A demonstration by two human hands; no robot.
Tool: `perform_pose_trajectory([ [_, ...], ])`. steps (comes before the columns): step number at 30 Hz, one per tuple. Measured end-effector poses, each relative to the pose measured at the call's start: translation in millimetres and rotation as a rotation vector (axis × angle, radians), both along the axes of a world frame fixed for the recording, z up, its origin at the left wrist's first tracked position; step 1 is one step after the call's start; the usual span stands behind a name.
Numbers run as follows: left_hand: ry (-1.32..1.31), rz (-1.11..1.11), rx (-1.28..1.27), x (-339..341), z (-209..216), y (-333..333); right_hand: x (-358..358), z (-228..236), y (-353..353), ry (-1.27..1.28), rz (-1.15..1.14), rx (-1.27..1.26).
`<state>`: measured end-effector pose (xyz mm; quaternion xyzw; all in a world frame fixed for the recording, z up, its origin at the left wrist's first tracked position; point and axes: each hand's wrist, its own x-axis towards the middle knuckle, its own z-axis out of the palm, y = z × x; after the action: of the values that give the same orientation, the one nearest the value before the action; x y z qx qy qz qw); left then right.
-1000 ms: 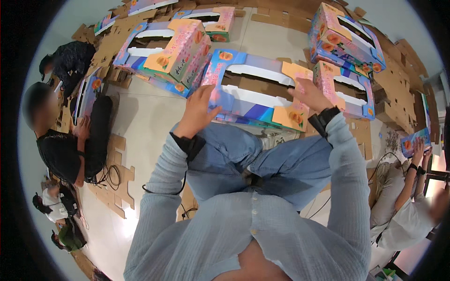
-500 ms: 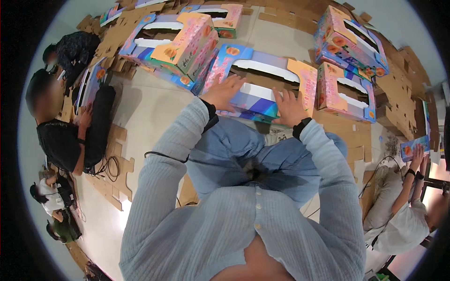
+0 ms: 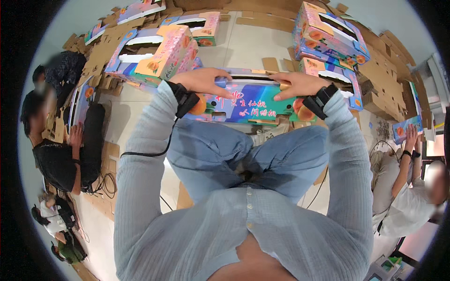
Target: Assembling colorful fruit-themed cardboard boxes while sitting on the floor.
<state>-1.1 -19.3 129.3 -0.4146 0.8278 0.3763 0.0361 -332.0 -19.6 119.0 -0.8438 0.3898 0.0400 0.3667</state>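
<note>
A colourful cardboard fruit box point(image 3: 248, 100) stands in front of my knees, tipped so that its blue and purple long side with printed peaches faces me. My left hand point(image 3: 204, 80) grips the box's upper left corner, thumb on the printed side and fingers along the top. At the upper right corner my right hand point(image 3: 302, 86) holds on the same way, thumb and fingers around the edge. Only a dark strip of the box's opening shows between the hands. The undersides of my fingers are partly hidden.
Stacked open boxes point(image 3: 150, 51) stand at the left, with another box point(image 3: 204, 30) behind. More boxes point(image 3: 328, 35) are stacked at the right. Flattened cardboard point(image 3: 382, 82) covers the floor there. People sit at both sides, one in a black shirt point(image 3: 56, 161) at left.
The box has tipped, so its printed long side now shows instead of its open top. My hands went from lying on the top rim to gripping the two corners.
</note>
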Motion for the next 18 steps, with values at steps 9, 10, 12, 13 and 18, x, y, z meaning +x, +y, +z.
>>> perform_pose_trajectory([
  [9, 0.003, 0.004, 0.01, 0, -2, -8, -47, -4, 24, -0.295, -0.349, -0.023],
  [10, -0.016, -0.002, 0.027, 0, -2, -8, -49, -4, 24, -0.283, -0.348, -0.012],
  [12, -0.037, -0.012, 0.052, -1, -2, -7, -51, -3, 24, -0.304, -0.328, -0.046],
  [13, -0.016, -0.01, 0.05, -1, -2, -6, -50, -2, 22, -0.245, -0.293, -0.074],
  [18, -0.049, 0.009, 0.02, 0, -3, -3, -40, 2, 25, -0.172, -0.13, -0.387],
])
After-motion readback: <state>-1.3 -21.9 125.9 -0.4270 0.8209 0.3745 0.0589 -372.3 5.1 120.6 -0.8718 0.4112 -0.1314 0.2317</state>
